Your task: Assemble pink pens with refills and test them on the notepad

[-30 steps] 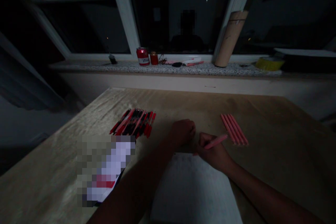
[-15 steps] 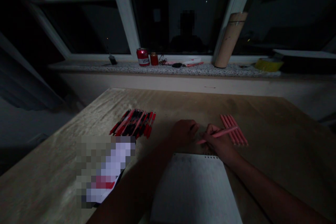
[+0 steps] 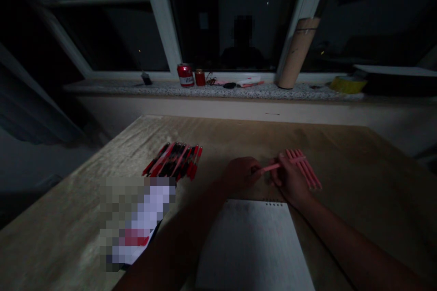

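Note:
A pink pen lies nearly level between my two hands, above the far end of a spiral notepad. My right hand is closed round its middle, thumb along the barrel. At the pen's left end, my left hand has its fingers closed on the tip; the exact grip is dark. Just right of my right hand, several pink pens lie side by side, partly behind the held pen and the hand. The notepad lies open below, its left side covered by my left forearm.
Red, black and pink pens lie in a row on the left of the table. Nearer stands a blurred-out phone-like object. On the windowsill are a red can, a small red jar, a cardboard tube and yellow tape.
The pink pen has moved up and turned closer to level. My right hand has shifted right and up along it, and my left fingers have closed on its left end.

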